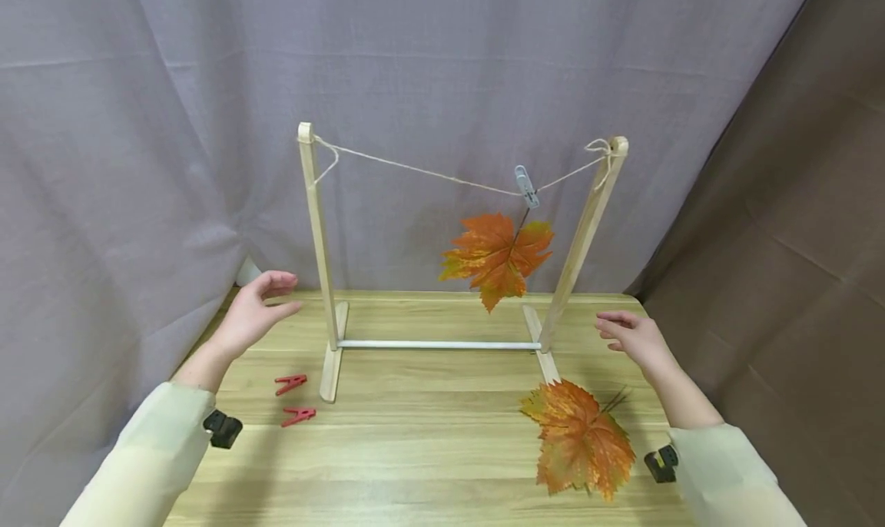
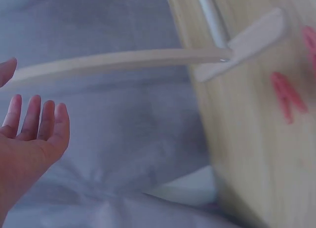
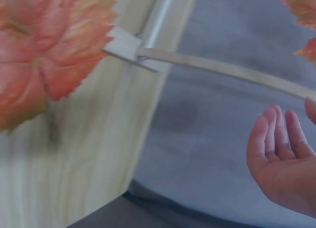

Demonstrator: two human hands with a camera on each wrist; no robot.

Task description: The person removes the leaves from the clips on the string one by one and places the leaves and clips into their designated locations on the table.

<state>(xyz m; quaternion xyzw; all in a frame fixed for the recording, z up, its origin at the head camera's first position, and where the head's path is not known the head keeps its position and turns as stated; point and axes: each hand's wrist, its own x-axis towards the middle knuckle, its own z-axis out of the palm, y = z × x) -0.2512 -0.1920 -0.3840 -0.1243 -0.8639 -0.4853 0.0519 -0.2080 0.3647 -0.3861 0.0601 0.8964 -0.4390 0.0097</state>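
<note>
My left hand point(image 1: 252, 312) hovers left of the wooden stand's left post point(image 1: 319, 243), fingers loosely bent and nothing in them. On the other side my right hand point(image 1: 638, 341) is raised beyond the right post point(image 1: 583, 243), also holding nothing. From the sagging string point(image 1: 429, 173) between the posts hangs an orange maple leaf point(image 1: 499, 256), its stem clipped by a grey-blue clothespin point(image 1: 526, 187). More maple leaves point(image 1: 584, 439), seemingly stacked, lie on the table below my right hand. Two red clothespins, an upper one point(image 1: 290, 383) and a lower one point(image 1: 299, 416), lie below my left hand.
A white rod point(image 1: 439, 345) joins the stand's left foot point(image 1: 335, 354) and right foot point(image 1: 541, 343) low over the wooden table point(image 1: 415, 450). Grey curtain point(image 1: 415, 66) rises behind the table, and a darker curtain point(image 1: 781, 227) borders the right side.
</note>
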